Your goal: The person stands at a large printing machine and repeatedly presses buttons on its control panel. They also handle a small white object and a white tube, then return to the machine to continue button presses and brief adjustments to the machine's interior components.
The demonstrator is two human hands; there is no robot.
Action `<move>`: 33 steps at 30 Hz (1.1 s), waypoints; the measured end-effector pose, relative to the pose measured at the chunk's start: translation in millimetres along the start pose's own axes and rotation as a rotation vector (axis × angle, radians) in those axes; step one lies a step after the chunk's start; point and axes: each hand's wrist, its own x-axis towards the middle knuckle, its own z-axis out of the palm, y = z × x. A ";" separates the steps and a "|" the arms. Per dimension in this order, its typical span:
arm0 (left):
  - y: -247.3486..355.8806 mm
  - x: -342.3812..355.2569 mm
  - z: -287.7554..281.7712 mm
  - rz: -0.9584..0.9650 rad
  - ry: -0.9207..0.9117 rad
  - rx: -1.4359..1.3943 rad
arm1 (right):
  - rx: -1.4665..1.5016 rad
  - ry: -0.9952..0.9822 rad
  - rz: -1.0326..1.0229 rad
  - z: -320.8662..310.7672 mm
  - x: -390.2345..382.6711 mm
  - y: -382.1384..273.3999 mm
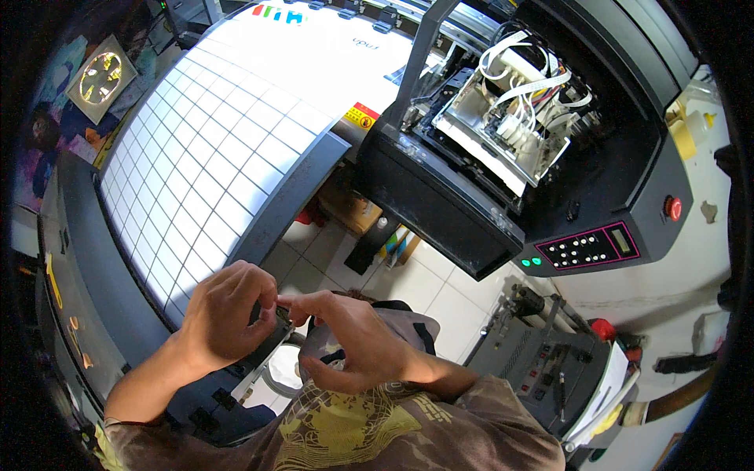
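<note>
My left hand [228,318] is raised over the near edge of a large printer. Its thumb and index finger curl round to meet at the tips in a pinch. Coming in from the right, my right hand [357,341] reaches its bent fingers to those tips, and the two hands touch or nearly touch there. Anything between the fingers is too small to make out. Just beyond the left hand lies the printer's curved white bed [200,180], marked with a dark grid.
At upper right stands the open print carriage [510,118] with white cables. Below it are a button panel [589,245] and a red knob [672,208]. A grey machine [534,369] sits at lower right. Scissors [76,339] lie at far left. A cardboard box [349,208] rests underneath.
</note>
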 end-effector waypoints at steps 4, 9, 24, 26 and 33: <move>0.5 -1.0 0.6 -0.014 -0.023 -0.016 | 0.078 -0.003 0.035 -1.3 -0.7 -2.6; 3.2 -0.9 0.0 -0.015 -0.023 -0.045 | 0.181 -0.059 0.040 -8.3 0.3 -3.5; 10.2 0.3 -10.2 -0.154 -0.049 -0.120 | 1.163 0.015 0.465 -5.1 -0.5 8.2; 11.0 0.6 -9.1 -0.162 -0.023 -0.127 | 1.256 0.048 0.470 -5.1 -0.8 11.3; 6.8 4.4 -5.5 0.000 -0.107 -0.014 | 0.920 0.450 0.431 -27.2 -15.1 28.7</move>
